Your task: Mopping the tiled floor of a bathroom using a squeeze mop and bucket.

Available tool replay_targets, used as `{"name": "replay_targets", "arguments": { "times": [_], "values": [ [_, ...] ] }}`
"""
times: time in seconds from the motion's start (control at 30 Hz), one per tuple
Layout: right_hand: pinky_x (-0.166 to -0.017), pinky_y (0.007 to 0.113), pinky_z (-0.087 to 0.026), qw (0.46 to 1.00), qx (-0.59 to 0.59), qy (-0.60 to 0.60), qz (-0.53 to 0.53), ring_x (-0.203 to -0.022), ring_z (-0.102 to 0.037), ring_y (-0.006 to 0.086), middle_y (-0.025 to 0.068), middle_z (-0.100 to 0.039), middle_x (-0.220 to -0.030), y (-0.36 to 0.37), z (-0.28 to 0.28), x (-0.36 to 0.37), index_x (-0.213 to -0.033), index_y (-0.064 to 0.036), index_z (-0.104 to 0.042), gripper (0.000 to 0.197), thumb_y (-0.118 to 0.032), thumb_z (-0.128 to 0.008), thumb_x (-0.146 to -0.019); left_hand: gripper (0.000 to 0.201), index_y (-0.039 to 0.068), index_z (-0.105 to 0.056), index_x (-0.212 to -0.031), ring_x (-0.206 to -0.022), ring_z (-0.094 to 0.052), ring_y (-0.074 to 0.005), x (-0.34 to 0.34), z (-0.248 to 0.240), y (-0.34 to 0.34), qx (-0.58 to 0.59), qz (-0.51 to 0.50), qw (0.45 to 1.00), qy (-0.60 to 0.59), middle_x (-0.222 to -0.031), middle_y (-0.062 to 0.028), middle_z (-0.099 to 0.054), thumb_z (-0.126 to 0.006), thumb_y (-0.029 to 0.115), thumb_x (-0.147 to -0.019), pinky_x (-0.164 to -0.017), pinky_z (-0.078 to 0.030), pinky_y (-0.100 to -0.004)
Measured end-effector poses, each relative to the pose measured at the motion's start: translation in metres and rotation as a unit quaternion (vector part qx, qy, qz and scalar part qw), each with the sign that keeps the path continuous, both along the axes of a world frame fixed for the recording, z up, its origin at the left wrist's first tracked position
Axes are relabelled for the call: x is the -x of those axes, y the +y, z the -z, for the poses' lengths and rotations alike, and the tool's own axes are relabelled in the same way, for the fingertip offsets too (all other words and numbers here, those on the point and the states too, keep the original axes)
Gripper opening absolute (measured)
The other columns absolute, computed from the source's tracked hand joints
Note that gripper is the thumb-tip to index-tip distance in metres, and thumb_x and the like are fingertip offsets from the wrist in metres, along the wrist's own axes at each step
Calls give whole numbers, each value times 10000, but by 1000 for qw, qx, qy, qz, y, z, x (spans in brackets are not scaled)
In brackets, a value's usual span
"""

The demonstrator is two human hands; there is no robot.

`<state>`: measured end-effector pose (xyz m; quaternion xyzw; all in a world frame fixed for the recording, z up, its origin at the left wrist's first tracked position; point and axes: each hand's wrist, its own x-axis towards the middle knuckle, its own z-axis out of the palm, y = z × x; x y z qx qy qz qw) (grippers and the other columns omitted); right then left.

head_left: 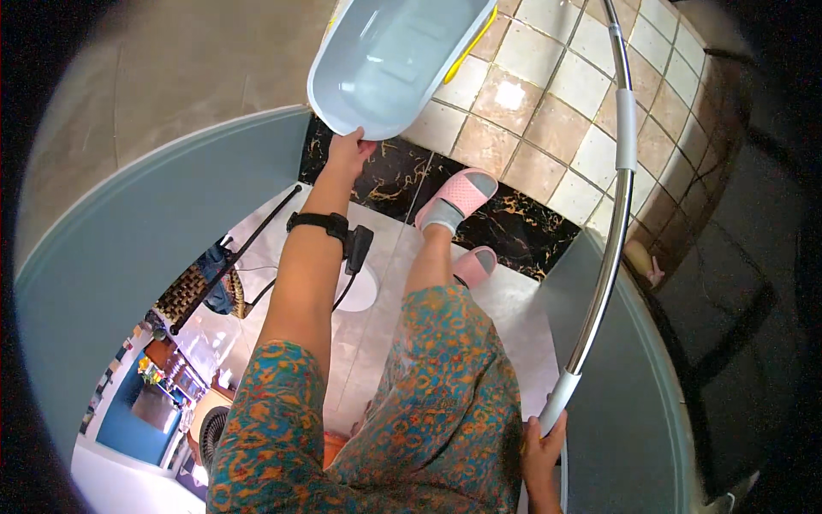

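Note:
A light blue plastic tub [324, 73] with a yellow handle [460, 60] stands at the top of the head view. Its inside is shiny and looks to hold water. At the tub's near rim is my left hand [349, 152], its fingers closed around the edge. A long chrome pole [597, 295] with pale plastic sleeves runs up the right side, and its far end leaves the picture. Low on the right, my right hand [545, 450] is wrapped around the pale grip [562, 401] at the pole's near end.
One pink slipper [467, 190] rests on the black marble threshold [390, 176], the other [476, 264] beside its near edge. Beige and white tiles [531, 94] lie beyond. Grey door frames [197, 171] flank both sides. A woven basket [195, 291] stands at left.

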<state>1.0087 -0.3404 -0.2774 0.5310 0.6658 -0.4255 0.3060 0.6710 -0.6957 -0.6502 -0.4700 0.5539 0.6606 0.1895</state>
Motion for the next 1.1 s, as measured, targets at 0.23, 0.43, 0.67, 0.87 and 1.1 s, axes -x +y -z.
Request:
{"name": "replay_targets", "arguments": {
  "times": [0.23, 0.43, 0.67, 0.87, 1.1],
  "values": [
    [-703, 305, -423, 998, 2, 35, -51, -760, -471, 163, 61, -484, -841, 6, 6, -3, -1164, -23, -425, 349, -102, -595, -870, 293, -35, -455, -1128, -849, -579, -330, -18, 19, 23, -45, -87, 995, 8, -1020, -195, -531, -527, -19, -844, -682, -544, -464],
    [-670, 283, -429, 998, 39, 45, 20, -732, -483, 138, 48, -512, -811, -1, 7, -4, -1136, -13, -450, 311, -120, -594, -883, 270, -29, -448, -1119, -869, -572, -355, -61, 11, 80, -101, -167, 981, 18, -1021, -206, -532, -493, -28, -853, -717, -535, -490],
    [-512, 201, -366, 990, 57, 129, -26, -618, -456, 48, -13, -467, -756, -6, 15, -12, -1173, -24, -422, 292, -104, -548, -922, 284, -51, -420, -1144, -907, -577, -362, -140, 1, 106, -103, -190, 976, -31, -1047, -229, -528, -472, -38, -865, -770, -550, -483],
    [-388, 205, -317, 986, 29, 156, -57, -467, -404, 42, -27, -433, -601, 4, 14, -20, -1093, -34, -431, 229, -149, -550, -935, 350, -37, -409, -1177, -898, -578, -356, -208, 6, 93, -132, -170, 976, -27, -1051, -217, -517, -460, -49, -832, -734, -556, -460],
    [-481, 232, -364, 992, 40, 122, -11, -574, -439, 68, 5, -472, -703, -7, -6, 1, -1142, -1, -450, 288, -132, -570, -916, 355, 2, -411, -1163, -858, -597, -338, -306, -8, 101, -97, -225, 966, -87, -1032, -200, -542, -473, -64, -820, -724, -563, -443]
  ]
}}
